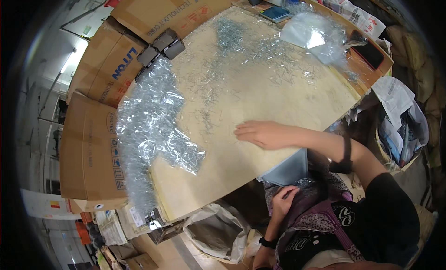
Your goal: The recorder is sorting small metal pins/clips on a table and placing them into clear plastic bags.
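Note:
My right hand (261,134) lies flat on the pale tabletop (260,102), fingers stretched out toward the left and holding nothing. My left hand (282,202) is low by my lap, its fingers curled together; whatever they hold, if anything, cannot be made out. Just above it, a blue-grey flat-sided tray or drawer (287,168) sticks out at the table's near edge. A large heap of clear, shiny plastic strips (151,116) covers the table's left side. Thinner scatterings of similar clear pieces (230,35) lie toward the far side.
Cardboard boxes (90,144) wall the left and far edges, with small grey boxes (168,43) beside them. At the far right are a clear plastic bag (311,35) and a phone (369,54). An open white sack (218,230) stands below the near edge; a lined bin (399,121) is on the right.

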`<state>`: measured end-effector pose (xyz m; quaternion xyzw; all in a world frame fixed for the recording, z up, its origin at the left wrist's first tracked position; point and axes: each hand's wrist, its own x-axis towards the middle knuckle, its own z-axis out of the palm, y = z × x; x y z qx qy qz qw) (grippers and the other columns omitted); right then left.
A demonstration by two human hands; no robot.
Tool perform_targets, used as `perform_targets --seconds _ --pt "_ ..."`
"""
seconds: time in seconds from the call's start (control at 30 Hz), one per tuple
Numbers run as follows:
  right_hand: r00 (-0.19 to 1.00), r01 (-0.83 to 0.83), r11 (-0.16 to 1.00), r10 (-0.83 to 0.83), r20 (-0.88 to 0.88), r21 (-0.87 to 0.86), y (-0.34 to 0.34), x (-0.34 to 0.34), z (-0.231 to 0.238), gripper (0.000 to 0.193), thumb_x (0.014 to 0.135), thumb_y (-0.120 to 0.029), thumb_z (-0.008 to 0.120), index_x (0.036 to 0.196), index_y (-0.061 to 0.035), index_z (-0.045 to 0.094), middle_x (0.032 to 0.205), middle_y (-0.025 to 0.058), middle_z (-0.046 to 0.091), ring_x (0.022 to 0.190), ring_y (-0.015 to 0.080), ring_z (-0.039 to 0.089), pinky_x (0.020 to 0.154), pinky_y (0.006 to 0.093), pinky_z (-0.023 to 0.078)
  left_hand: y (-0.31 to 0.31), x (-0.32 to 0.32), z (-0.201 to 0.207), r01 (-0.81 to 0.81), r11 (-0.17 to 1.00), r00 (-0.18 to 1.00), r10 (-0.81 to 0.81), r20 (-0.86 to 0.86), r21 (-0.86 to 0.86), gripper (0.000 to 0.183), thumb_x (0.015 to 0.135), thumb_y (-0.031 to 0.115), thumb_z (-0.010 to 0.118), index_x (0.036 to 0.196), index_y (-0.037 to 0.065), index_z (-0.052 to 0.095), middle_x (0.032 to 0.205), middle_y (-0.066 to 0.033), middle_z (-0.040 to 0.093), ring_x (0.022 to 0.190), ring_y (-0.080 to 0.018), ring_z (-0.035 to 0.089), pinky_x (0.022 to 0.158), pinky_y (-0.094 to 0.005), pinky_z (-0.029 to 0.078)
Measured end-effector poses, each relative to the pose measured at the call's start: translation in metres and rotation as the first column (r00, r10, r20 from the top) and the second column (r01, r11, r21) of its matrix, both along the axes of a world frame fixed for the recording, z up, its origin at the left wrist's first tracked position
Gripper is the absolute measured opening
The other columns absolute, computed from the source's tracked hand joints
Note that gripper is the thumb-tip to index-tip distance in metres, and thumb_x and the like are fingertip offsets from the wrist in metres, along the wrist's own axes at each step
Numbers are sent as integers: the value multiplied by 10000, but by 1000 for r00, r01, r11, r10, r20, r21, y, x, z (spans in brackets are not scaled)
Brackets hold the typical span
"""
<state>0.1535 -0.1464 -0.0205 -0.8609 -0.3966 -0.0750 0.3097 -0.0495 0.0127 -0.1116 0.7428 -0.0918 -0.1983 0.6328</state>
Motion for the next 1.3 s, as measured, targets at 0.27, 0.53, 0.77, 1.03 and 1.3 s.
perform_targets --seconds 0.27,0.53,0.77,1.03,1.3 --pt "983 -88 986 109 -149 142 -52 -124 23 485 674 88 538 1149 27 609 1331 155 532 1288 302 459 1063 406 409 -6 -3 13 -29 997 993 20 -115 -75 102 832 1 694 929 -24 671 905 -76 670 838 -130 625 777 -250 495" --pt "800 569 807 -497 -337 160 -73 -185 -15 321 789 0 573 1101 -77 575 1055 152 494 1006 338 470 884 415 344 -4 9 29 38 999 998 -38 -40 9 96 831 -12 700 924 -32 685 911 -47 668 853 -87 618 763 -222 496" --pt "845 218 974 -221 -486 -64 -77 -209 -41 339 882 -304 639 1185 -175 560 1075 158 489 1040 337 482 897 431 324 -1 9 19 50 998 994 -48 -93 23 95 803 30 711 895 6 708 888 -90 701 805 -180 636 766 -276 484" --pt "743 213 977 -165 -648 -5 -70 -200 -43 314 859 -244 662 1159 -163 625 1058 137 544 1040 344 549 873 414 444 2 9 14 111 994 981 -110 -160 -3 98 849 49 668 920 -16 685 879 -69 683 839 -123 613 789 -251 473" --pt "704 39 997 18 -710 64 -78 -210 -68 224 858 -104 630 1071 -135 693 990 109 619 892 300 629 754 384 505 11 3 -5 304 946 910 -324 -258 -116 91 886 53 651 936 -24 654 1122 -104 645 1019 -122 593 892 -257 467"
